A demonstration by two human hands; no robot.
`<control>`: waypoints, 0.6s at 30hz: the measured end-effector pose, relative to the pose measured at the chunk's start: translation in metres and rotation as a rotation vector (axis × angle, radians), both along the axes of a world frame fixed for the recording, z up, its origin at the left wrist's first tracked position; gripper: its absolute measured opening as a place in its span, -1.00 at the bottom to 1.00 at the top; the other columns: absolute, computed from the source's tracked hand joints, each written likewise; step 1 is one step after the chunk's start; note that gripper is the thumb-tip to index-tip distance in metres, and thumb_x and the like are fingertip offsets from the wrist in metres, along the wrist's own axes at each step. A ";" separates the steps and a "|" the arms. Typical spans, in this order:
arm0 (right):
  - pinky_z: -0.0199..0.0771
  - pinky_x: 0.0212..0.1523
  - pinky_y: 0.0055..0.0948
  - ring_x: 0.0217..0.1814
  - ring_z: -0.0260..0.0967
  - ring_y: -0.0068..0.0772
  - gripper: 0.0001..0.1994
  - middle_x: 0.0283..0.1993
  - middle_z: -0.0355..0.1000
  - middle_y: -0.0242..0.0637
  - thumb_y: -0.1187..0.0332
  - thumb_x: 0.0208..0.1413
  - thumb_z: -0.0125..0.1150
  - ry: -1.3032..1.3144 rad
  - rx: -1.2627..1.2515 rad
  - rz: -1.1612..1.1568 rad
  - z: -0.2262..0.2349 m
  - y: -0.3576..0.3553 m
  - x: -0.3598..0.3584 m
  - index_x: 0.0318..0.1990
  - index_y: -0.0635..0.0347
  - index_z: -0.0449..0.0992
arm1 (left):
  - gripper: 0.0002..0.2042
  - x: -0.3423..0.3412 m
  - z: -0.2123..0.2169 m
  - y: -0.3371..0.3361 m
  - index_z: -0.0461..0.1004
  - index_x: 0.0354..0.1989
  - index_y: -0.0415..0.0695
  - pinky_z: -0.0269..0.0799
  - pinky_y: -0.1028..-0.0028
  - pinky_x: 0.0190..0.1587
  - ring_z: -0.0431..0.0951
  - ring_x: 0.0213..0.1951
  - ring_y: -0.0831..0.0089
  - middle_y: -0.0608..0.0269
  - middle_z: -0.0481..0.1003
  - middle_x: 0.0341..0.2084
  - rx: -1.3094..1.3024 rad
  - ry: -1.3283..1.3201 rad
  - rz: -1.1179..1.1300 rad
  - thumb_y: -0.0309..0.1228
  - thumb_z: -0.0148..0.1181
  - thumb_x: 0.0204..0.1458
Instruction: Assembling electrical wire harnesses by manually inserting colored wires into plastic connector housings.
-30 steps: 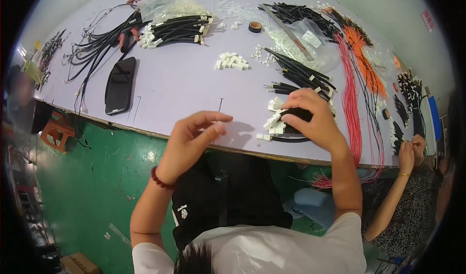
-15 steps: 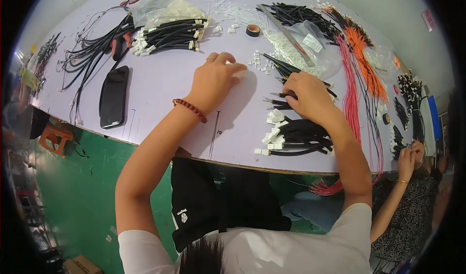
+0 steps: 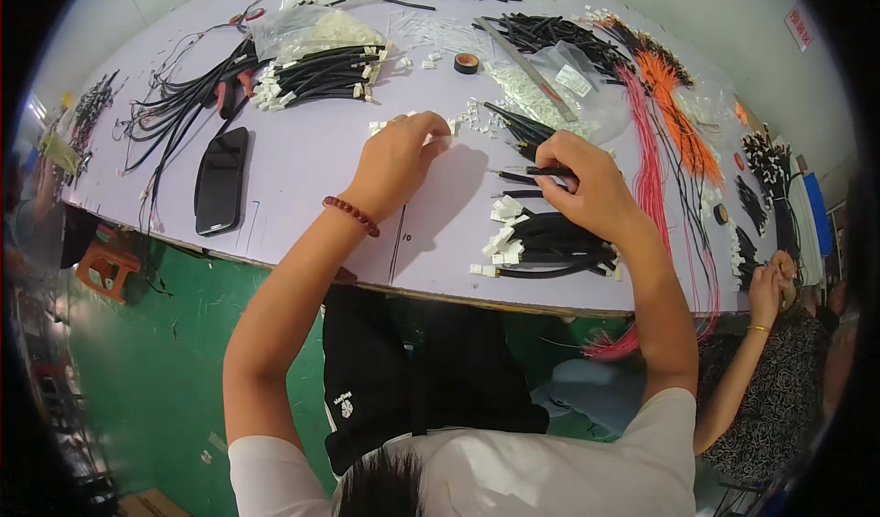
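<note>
My left hand (image 3: 401,155) is above the table with its fingers curled. Small white connectors (image 3: 377,127) show beside its knuckles, and one appears at its fingertips, partly hidden. In a pinch, my right hand (image 3: 587,182) holds a short black sleeved cable (image 3: 541,171) whose bare wire ends point left. Just beyond that hand lie more black cables (image 3: 515,125) with stripped ends. Another loose cable (image 3: 521,193) rests right below the held one. Closer to me is a stack of black cables (image 3: 564,240) with white connectors on their ends.
A phone (image 3: 221,182) lies at left, near pliers (image 3: 225,98). Farther back are a finished-looking cable bundle (image 3: 321,75), a tape roll (image 3: 466,63), a steel ruler (image 3: 527,68) and a bag of white connectors (image 3: 532,91). Pink wires (image 3: 642,141) run down the right; a co-worker's hands (image 3: 772,283) are beyond.
My right hand has lifted a black cable slightly off the others, pinched at its right part. My left hand has shifted a little left and down, and its fingers have curled in more.
</note>
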State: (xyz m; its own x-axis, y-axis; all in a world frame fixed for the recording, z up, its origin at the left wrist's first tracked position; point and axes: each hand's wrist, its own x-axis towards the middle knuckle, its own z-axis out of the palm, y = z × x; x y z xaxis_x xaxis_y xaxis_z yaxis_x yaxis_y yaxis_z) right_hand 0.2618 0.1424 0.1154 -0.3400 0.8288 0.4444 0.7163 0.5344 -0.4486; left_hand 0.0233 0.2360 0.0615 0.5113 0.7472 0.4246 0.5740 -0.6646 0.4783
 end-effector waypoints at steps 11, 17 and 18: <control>0.35 -0.52 -0.43 -0.42 0.40 -0.20 -0.73 -0.36 0.40 -0.16 0.66 -0.27 0.31 0.049 0.196 0.152 -0.007 -0.094 -0.056 -0.37 0.23 0.39 | -0.73 -0.024 -0.010 -0.173 0.33 0.00 -0.15 0.31 0.66 -0.43 0.36 -0.40 0.63 0.34 0.39 -0.33 -1.467 -1.100 -0.412 -0.29 0.04 0.21; 0.37 -0.62 -0.46 -0.51 0.37 -0.35 -0.80 -0.37 0.35 -0.25 0.62 -0.25 0.30 0.093 0.286 0.103 -0.045 -0.143 -0.094 -0.45 0.25 0.40 | -0.65 -0.032 -0.037 -0.233 0.39 -0.08 -0.14 0.21 0.70 -0.38 0.28 -0.38 0.71 0.41 0.32 -0.36 -0.879 -1.063 -0.190 -0.62 0.32 -0.05; 0.36 -0.63 -0.49 -0.52 0.35 -0.38 -0.81 -0.37 0.34 -0.25 0.62 -0.23 0.30 0.114 0.300 0.120 -0.049 -0.147 -0.097 -0.46 0.26 0.40 | -0.64 -0.035 -0.040 -0.237 0.42 -0.11 -0.15 0.21 0.70 -0.36 0.28 -0.38 0.70 0.41 0.32 -0.36 -0.713 -1.000 -0.166 -0.66 0.34 -0.10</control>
